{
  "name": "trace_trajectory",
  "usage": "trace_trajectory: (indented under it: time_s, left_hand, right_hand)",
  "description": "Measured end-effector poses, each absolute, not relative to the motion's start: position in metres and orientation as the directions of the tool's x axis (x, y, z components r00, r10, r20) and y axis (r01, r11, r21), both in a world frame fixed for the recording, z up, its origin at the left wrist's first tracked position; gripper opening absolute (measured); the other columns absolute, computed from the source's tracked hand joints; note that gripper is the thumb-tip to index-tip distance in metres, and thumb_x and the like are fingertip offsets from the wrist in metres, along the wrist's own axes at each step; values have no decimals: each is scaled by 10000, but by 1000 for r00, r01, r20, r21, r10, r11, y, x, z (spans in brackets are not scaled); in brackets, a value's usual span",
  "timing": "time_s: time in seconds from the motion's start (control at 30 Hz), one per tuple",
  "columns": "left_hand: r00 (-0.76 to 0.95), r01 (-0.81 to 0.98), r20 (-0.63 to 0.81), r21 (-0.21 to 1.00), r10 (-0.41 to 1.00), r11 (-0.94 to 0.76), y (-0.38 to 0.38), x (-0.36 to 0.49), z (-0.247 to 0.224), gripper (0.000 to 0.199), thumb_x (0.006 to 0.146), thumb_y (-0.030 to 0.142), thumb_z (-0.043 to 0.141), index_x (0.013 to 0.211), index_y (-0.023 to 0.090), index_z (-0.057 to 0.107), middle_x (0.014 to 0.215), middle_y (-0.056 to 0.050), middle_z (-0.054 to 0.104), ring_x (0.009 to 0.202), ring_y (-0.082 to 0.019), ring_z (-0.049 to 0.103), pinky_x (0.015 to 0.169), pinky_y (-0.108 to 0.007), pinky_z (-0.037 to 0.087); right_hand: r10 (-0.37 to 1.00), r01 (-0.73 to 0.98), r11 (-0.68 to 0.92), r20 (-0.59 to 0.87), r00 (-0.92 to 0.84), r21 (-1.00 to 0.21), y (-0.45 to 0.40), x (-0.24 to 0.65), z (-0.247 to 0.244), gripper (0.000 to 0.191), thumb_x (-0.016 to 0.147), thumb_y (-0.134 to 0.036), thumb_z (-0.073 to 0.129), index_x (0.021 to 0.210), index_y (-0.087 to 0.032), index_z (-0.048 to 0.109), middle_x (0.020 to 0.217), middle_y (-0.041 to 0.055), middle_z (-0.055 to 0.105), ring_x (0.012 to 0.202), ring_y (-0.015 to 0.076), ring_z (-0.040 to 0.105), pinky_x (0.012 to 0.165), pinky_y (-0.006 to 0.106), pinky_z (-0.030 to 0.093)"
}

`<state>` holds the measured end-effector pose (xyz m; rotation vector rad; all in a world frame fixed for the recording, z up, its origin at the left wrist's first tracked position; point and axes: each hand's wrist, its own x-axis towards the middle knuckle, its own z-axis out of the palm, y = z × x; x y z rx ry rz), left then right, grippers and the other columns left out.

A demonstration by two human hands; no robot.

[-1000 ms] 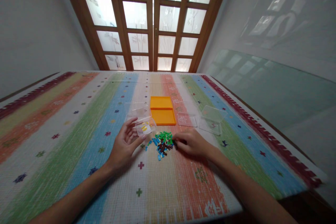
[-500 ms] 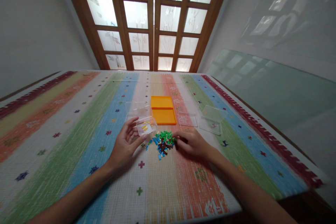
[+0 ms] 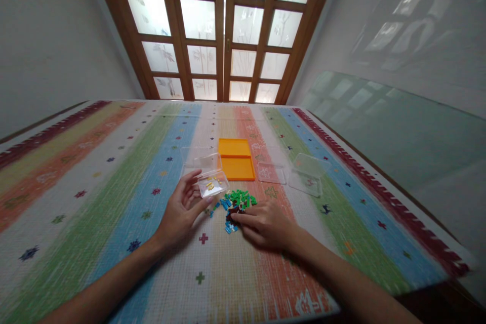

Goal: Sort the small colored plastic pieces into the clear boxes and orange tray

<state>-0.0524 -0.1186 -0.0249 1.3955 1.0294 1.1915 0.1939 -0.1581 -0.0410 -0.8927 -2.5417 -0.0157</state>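
Observation:
My left hand (image 3: 185,201) holds a small clear box (image 3: 206,193) tilted at its left side, with several yellow pieces (image 3: 211,186) inside. Right of the box, a loose pile lies on the cloth: green pieces (image 3: 240,196) at the back, blue pieces (image 3: 230,228) at the front and left, dark brown pieces (image 3: 231,214) in the middle. My right hand (image 3: 266,224) is over the right side of the pile, its fingers reaching the brown pieces. Whether anything is between those fingertips is hidden.
Behind the pile lies an open orange case (image 3: 238,168). A clear open box (image 3: 305,182) and a clear tray (image 3: 272,173) rest to the right. Another clear container (image 3: 207,162) stands behind the held box. A striped cloth (image 3: 182,273) covers the table.
My right hand has moved left and toward me, from the green pieces to the brown ones, with its fingers stretched further over the pile. My left hand and the box have hardly moved.

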Motion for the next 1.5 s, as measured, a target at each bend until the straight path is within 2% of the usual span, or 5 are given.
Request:
trace_trajectory:
  time_s: [0.27, 0.43, 0.7, 0.93, 1.5]
  left_hand:
    - [160, 18, 144, 989, 977, -149, -118, -54, -29, 672, 779, 380, 805, 1361, 257, 494, 1296, -104, 615, 1159, -262, 675, 1057, -456, 566]
    - [154, 30, 154, 987, 976, -160, -119, -54, -28, 659, 778, 385, 809, 1349, 255, 506, 1316, -110, 612, 1166, -267, 674, 1057, -454, 567]
    - [157, 37, 163, 985, 974, -170, -120, -53, -25, 641, 791, 382, 797, 1358, 262, 522, 1308, -115, 633, 1147, -270, 689, 1034, -452, 585]
    - [166, 15, 140, 989, 976, -145, -120, -52, -25, 669, 776, 381, 807, 1356, 248, 501, 1307, -118, 626, 1146, -258, 682, 1049, -443, 571]
    - [174, 17, 151, 988, 973, -156, -122, -52, -22, 637, 794, 379, 800, 1351, 265, 514, 1288, -102, 650, 1119, -250, 697, 1037, -436, 580]
  right_hand:
    - [634, 646, 753, 396, -664, -123, -159, 195, -40, 277, 932, -177, 426, 845, -185, 689, 634, 8, 663, 524, 129, 523, 558, 302, 324]
    - [675, 682, 714, 418, -608, -161, -160, 194, -40, 318, 918, -186, 445, 1057, -202, 731, 691, 20, 716, 542, 136, 544, 552, 302, 323]
    - [703, 702, 693, 376, -604, -167, -158, 199, -41, 281, 912, -180, 466, 974, -187, 740, 681, 28, 706, 545, 130, 542, 572, 287, 357]
    - [686, 692, 706, 386, -617, -149, -161, 194, -35, 406, 928, -211, 449, 1241, -212, 707, 803, 34, 763, 570, 137, 555, 536, 307, 299]
    - [757, 761, 625, 369, -539, -172, -159, 194, -31, 319, 1023, -302, 473, 984, -197, 773, 824, 67, 673, 678, 152, 563, 592, 281, 367]
